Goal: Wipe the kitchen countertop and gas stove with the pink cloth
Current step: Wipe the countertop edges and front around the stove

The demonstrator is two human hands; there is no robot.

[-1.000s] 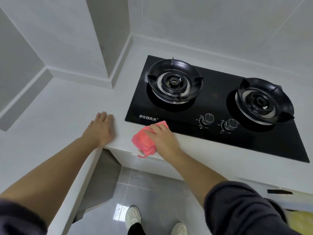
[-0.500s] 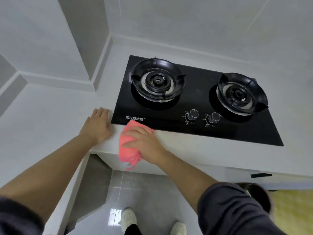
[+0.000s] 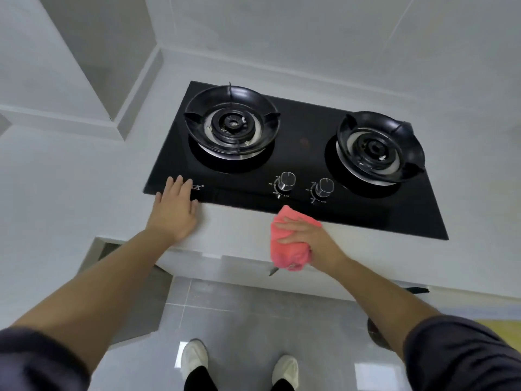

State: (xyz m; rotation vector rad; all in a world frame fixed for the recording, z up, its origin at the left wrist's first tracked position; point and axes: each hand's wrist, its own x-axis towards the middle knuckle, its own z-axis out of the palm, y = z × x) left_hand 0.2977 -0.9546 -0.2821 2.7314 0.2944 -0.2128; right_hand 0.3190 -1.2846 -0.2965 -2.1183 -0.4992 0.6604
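At the bottom of the view, white shoes point(image 3: 194, 359) stand on the grey floor point(image 3: 253, 306), and two bare forearms reach up from dark sleeves.

The right hand point(image 3: 307, 238) presses the pink cloth point(image 3: 284, 251) onto the front strip of the countertop point(image 3: 239, 230). Its fingers lie across the top of the cloth, and it seems to gather the bunched end under the palm, though the grip underneath is hidden. The cloth is soft, light and limp, a plush coral-pink fabric folded into a thick wad. Its near end droops over the counter edge and its far corner just touches the black glass. It will crumple and slip under sideways pressure, so in my judgement it is best held bunched in the palm with the fingers spread on top.

The left hand point(image 3: 174, 210) lies flat and empty, fingers straight. Its palm rests on the countertop and its fingertips are on the front left corner of the gas stove point(image 3: 304, 136).

Beyond the hands, two knobs point(image 3: 286, 180) sit between the burners point(image 3: 231, 125), with pale wall behind.
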